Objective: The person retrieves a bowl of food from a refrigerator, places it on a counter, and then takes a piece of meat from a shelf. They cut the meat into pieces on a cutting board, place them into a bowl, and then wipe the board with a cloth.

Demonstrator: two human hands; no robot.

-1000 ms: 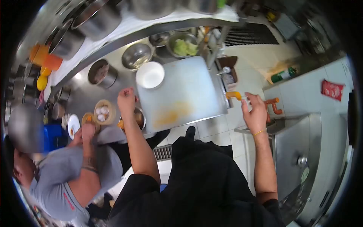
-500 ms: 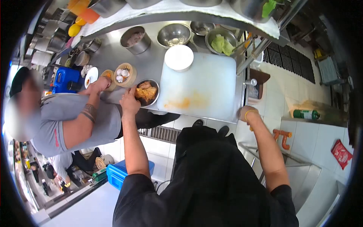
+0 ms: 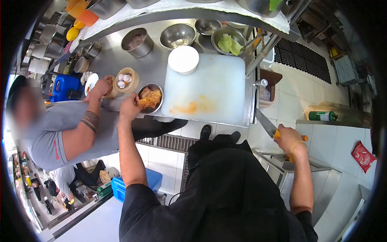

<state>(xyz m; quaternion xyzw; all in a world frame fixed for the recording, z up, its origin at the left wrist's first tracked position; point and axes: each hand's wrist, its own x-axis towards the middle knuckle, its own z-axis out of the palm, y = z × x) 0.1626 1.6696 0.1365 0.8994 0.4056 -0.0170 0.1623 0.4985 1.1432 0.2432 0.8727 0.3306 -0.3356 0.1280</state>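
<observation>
On my feed's far L, a co-worker (image 3: pixel 76 133) has a hand at a small basket (image 3: pixel 111 88); just R of it sits a bamboo steamer (image 3: pixel 134 82) w/ pale round pcs. My L hand (image 3: pixel 129 109) is at approx. 8 o'clock of the steel bowl (image 3: pixel 161 105), grip narrow, thumb & fingers pinching the meat (image 3: pixel 150 98) at its near-L edge. Meat's in the bowl: orange-yellow, glossy, uneven folds, w/ a pinker pc. behind. Bowl's at 9 o'clock of the cutting board (image 3: pixel 225 84), which has an orange smear at 6-7 o'clock & a white bowl (image 3: pixel 183 59) at 11. Off the board's 4 o'clock side, my R hand (image 3: pixel 290 139) is closed round the yellow-orange handle of the knife (image 3: pixel 266 123), blade bare, tip toward 11 o'clock, held clear of the board.
</observation>
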